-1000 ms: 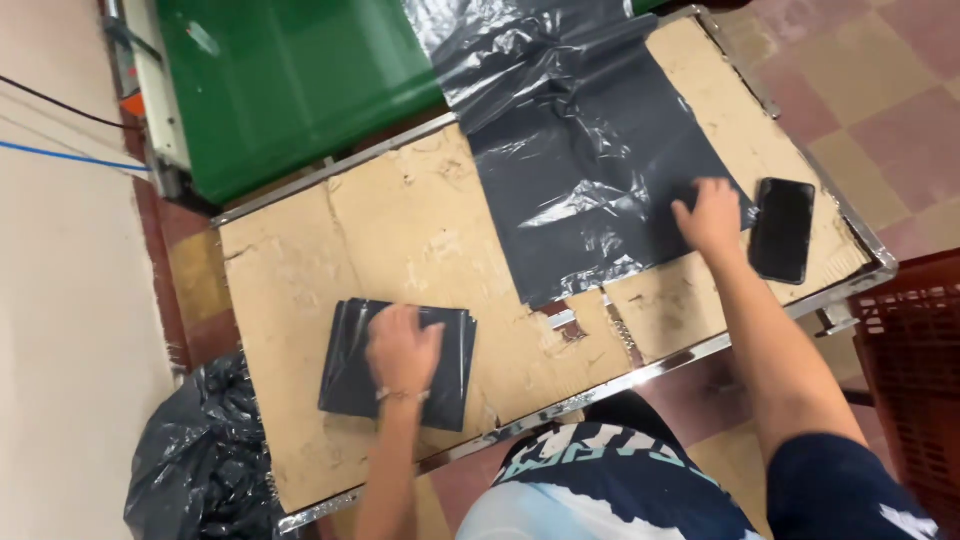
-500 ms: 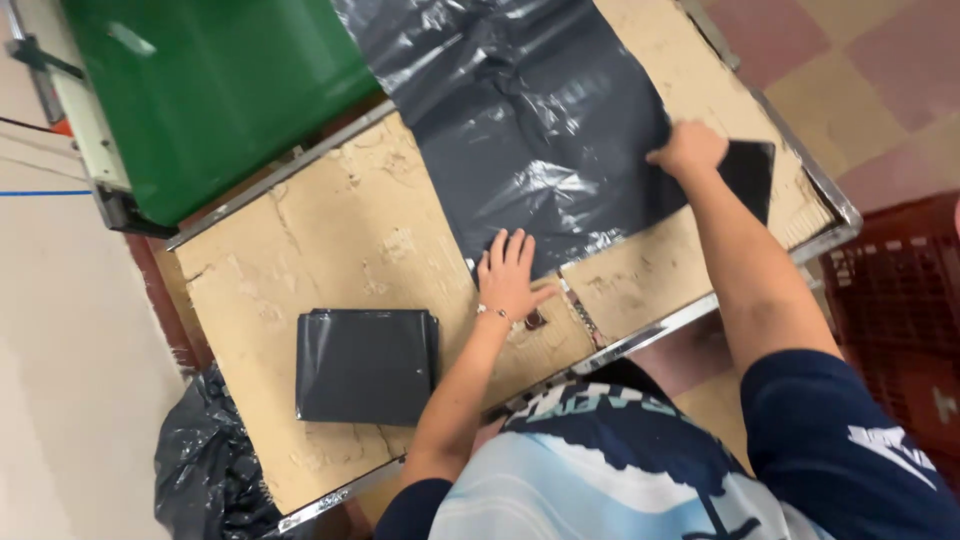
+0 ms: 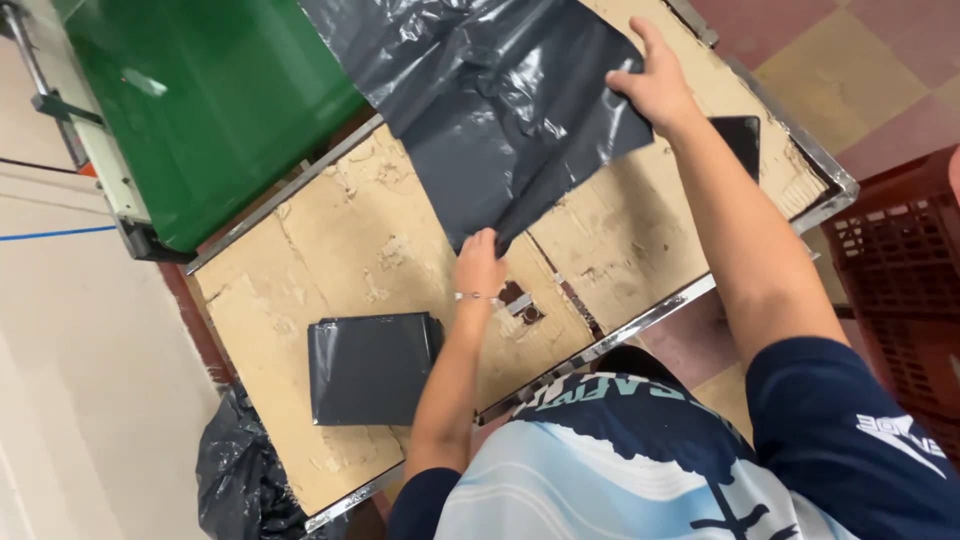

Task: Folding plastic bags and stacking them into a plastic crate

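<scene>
Left hand: your left hand (image 3: 479, 266) pinches the near corner of the crinkled black plastic sheet (image 3: 490, 100).
Right hand: your right hand (image 3: 655, 85) grips its far edge, seemingly lifted.
Nearby: folded black plastic stack (image 3: 372, 367) on the worn board table (image 3: 300, 250).

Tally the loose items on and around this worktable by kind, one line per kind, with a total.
Unfolded black plastic bag, gripped by the left hand and right hand: 1
Folded black bag stack on the table: 1
Flat black phone-like slab: 1
Filled black bag on the floor: 1
Red plastic crate: 1
Total: 5
</scene>
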